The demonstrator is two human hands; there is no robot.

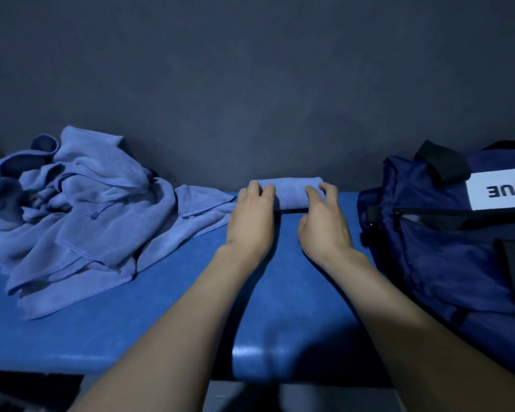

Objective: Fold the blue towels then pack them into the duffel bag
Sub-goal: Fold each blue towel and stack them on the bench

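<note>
Hands on a folded towel at the far edge

Folded towel (290,192) lies just ahead of my two hands, at the far edge of the blue surface (161,328) against the dark wall (250,69). I see my left hand (252,217) resting on its left end, fingers laid forward over the cloth and only slightly bent. My right hand (324,223) rests on its right end, fingers spread and lightly curved over the top; I cannot tell whether the thumb tucks under the fold. Neither hand lifts the towel off the surface. Left of my left hand sits a heap of loose blue towels (75,209), one corner reaching almost to my left fingers. Right of my right hand stands the navy duffel bag (434,248), zip gaping, black strap on top, white label showing letters upside down.
</note>
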